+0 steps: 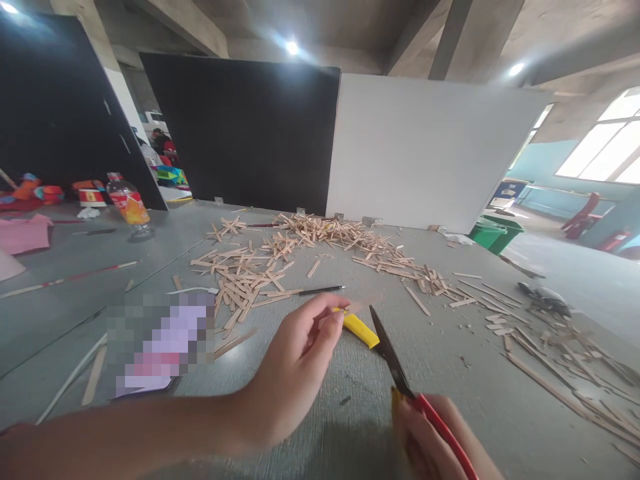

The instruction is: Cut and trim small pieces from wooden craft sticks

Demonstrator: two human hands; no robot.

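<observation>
My left hand (305, 360) is closed in a pinch, thumb against fingers. From its fingertips sticks out a pale wooden craft stick (367, 303), smeared by motion. My right hand (440, 440) grips a pair of scissors (395, 360) with red and yellow handles, its dark blades pointing up and away from me. The blade tips are close to the stick; whether they touch it I cannot tell. Behind the left fingertips and the scissors, a yellow utility knife (361, 329) lies on the grey table (300, 427), partly covered by both.
Loose craft sticks (240, 280) are heaped across the middle and back. A black pen (323, 290) lies before them. To the left are a phone (165, 347) with a blurred screen and a drink bottle (128, 205). Cut strips (545, 373) and scraps spread at right. Upright panels (250, 133) close the back.
</observation>
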